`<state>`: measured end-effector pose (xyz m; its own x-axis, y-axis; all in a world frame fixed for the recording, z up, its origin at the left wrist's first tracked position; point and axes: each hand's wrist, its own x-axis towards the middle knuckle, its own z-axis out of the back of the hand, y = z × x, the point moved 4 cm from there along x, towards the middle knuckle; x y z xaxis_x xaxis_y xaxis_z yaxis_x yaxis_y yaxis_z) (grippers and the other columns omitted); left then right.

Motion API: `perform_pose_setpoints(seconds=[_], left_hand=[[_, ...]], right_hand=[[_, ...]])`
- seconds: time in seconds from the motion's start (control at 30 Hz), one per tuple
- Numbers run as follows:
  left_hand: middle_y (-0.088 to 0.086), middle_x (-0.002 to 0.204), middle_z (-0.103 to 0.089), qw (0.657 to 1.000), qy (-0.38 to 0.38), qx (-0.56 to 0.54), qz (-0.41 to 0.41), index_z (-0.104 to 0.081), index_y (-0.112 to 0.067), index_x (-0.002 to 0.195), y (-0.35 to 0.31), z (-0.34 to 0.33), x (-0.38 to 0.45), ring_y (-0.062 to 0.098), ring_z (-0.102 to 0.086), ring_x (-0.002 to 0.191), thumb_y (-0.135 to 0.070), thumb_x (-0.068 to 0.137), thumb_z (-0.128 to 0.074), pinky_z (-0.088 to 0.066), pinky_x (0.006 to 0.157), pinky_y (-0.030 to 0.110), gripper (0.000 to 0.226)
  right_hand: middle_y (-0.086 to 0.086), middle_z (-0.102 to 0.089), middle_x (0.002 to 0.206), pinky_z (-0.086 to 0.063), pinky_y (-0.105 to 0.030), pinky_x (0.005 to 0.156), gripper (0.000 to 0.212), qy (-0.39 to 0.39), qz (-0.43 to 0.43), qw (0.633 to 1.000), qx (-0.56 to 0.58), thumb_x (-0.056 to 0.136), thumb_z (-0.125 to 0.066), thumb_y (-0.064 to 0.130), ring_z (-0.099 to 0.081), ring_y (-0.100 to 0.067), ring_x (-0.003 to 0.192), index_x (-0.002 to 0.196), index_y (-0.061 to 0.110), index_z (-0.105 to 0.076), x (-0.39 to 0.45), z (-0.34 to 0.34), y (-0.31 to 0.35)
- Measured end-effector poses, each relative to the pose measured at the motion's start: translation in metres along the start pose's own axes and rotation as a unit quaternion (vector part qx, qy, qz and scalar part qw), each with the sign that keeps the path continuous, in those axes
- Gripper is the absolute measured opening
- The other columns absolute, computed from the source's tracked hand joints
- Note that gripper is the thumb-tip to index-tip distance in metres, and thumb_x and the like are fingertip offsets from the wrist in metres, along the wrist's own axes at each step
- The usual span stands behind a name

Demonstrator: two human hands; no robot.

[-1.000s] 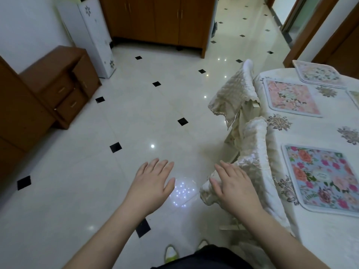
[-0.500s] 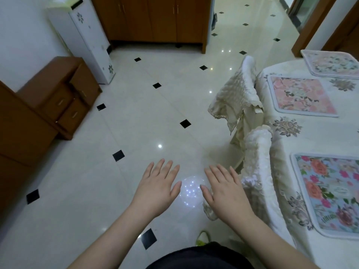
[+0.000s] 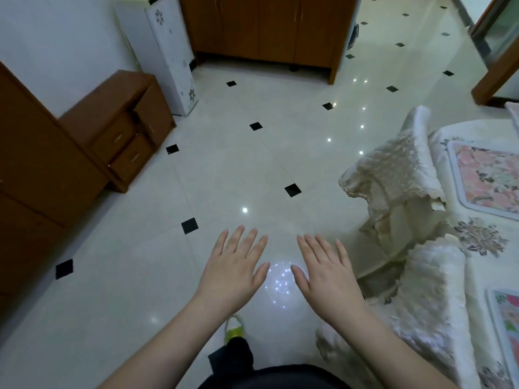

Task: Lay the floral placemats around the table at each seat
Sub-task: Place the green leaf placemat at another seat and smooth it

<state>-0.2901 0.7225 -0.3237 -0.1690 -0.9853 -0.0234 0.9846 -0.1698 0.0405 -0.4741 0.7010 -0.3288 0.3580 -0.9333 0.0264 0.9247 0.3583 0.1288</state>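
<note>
A: Floral placemats: state position and count.

B: I see two from the head camera. One pink floral placemat (image 3: 488,181) lies flat on the table (image 3: 477,276) at the right edge of view, beside the far covered chair (image 3: 393,175). A second floral placemat (image 3: 505,329) lies lower right, cut off by the frame, beside the near covered chair (image 3: 427,299). Both rest on the pale flower-print tablecloth.

A: Hand status.

B: My left hand (image 3: 233,273) is held palm down over the tiled floor (image 3: 252,164), fingers straight and spread, holding nothing. My right hand (image 3: 325,279) matches it: fingers extended, empty, just left of the near chair and not touching it. The thumbs are near each other but apart.

A: Surroundings.

B: A brown drawer unit (image 3: 123,130) stands at left, a white appliance (image 3: 165,49) behind it, and a wooden cabinet (image 3: 269,26) at the top. One green-and-white shoe (image 3: 234,328) shows between my forearms.
</note>
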Motion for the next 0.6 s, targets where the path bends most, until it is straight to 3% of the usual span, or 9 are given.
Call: perform_pose_setpoints(seconds=[0.3, 0.6], left_hand=[[0.007, 0.144, -0.054, 0.997, -0.052, -0.055, 0.028, -0.055, -0.018, 0.14, 0.11, 0.01, 0.054, 0.031, -0.047, 0.136, -0.045, 0.097, -0.03, -0.022, 0.111, 0.046, 0.056], [0.007, 0.143, -0.054, 0.996, -0.064, -0.057, -0.014, -0.057, -0.021, 0.137, 0.144, 0.02, 0.12, 0.029, -0.049, 0.134, -0.047, 0.096, -0.03, -0.02, 0.111, 0.045, 0.055]], right_hand=[[-0.005, -0.06, 0.134, -0.019, -0.05, 0.113, 0.06, -0.037, 0.012, 0.999, -0.039, 0.093, -0.034, 0.045, -0.049, -0.027, 0.132, 0.136, 0.009, -0.054, 0.104, 0.011, 0.079], [-0.004, -0.062, 0.131, -0.02, -0.049, 0.111, 0.058, -0.042, -0.013, 0.998, -0.053, 0.092, -0.035, 0.046, -0.052, -0.027, 0.129, 0.132, 0.011, -0.059, 0.161, 0.01, 0.074]])
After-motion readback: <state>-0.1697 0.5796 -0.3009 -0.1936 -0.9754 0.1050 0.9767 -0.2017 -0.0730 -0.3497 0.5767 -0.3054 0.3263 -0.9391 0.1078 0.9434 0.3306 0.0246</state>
